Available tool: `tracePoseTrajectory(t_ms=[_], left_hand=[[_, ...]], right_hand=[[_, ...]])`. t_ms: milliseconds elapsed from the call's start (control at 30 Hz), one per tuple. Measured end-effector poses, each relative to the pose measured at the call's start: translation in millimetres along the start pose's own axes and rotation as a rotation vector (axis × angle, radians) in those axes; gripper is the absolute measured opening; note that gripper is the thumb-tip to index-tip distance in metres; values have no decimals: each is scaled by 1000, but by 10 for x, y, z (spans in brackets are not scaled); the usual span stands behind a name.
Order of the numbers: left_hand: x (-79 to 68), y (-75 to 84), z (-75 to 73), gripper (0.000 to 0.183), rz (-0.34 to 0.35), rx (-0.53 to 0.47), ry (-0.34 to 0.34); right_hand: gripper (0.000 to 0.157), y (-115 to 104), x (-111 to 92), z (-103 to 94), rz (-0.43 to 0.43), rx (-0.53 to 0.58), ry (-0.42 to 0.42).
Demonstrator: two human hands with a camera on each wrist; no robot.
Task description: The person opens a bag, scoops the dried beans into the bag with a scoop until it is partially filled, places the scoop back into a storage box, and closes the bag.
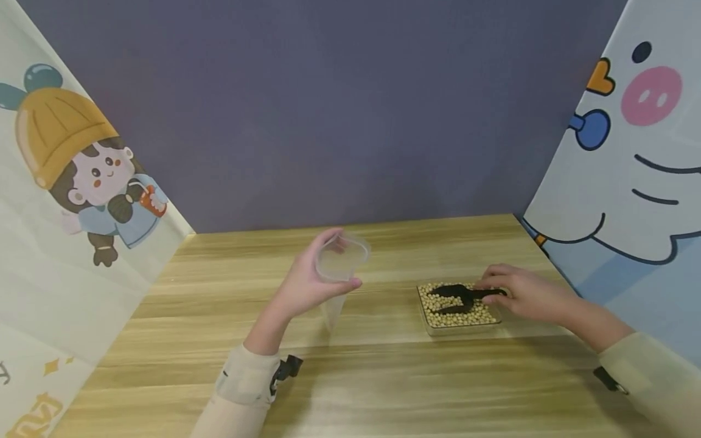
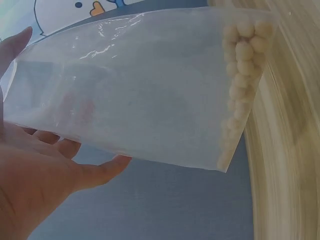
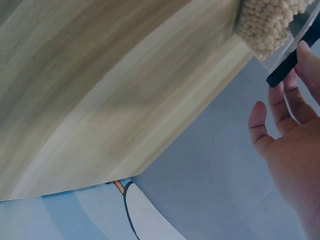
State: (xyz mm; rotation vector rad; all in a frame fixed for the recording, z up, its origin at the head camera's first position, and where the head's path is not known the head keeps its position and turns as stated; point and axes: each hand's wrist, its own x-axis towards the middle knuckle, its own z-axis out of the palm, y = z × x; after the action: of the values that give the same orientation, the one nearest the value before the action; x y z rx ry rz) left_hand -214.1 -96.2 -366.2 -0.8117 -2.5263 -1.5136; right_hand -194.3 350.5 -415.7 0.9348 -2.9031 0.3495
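Note:
My left hand (image 1: 309, 280) holds a translucent plastic bag (image 2: 145, 95) near its top, thumb and fingers around the spread mouth. Some pale round beans (image 2: 245, 65) lie along the bag's bottom end in the left wrist view. On the right, my right hand (image 1: 531, 296) pinches the handle of a black scoop (image 1: 465, 295) between thumb and fingers. The scoop lies over the beans in a clear rectangular container (image 1: 462, 330). That container is full of pale yellow soybeans (image 1: 479, 315). In the right wrist view the black handle (image 3: 287, 70) extends past the container's edge.
Both things are at a wood-grain table (image 1: 372, 377). A plain dark wall (image 1: 350, 115) rises behind its back edge. Cartoon-printed panels stand at the left (image 1: 49, 292) and right (image 1: 613, 201). Small black devices are strapped at both wrists.

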Motion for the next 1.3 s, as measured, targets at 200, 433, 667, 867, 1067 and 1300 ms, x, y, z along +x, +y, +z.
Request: tracePoseTrajectory(t_ms=[200,433,667,867,1067,1300], left_hand=[[3,9,-7,99,1,21,15],[2,-40,54,98,-26,14,-2],[-10,-47,71,96,-2,22,6],[6,-63,101,99,-11,10,-8],[4,-75,177,98,-29,-6,-26],[17,-56,254,97,-34,-21,-66]], right_hand=[[27,-3,-15,-5,-2,14,17],[27,14,-19,20,-70,4,56],[24,51,9,52,-114,12,58],[24,61,12,41,-92,47,34],[27,88,-14,72,-113,86,56],[34,103,43,51,-264,52,168]])
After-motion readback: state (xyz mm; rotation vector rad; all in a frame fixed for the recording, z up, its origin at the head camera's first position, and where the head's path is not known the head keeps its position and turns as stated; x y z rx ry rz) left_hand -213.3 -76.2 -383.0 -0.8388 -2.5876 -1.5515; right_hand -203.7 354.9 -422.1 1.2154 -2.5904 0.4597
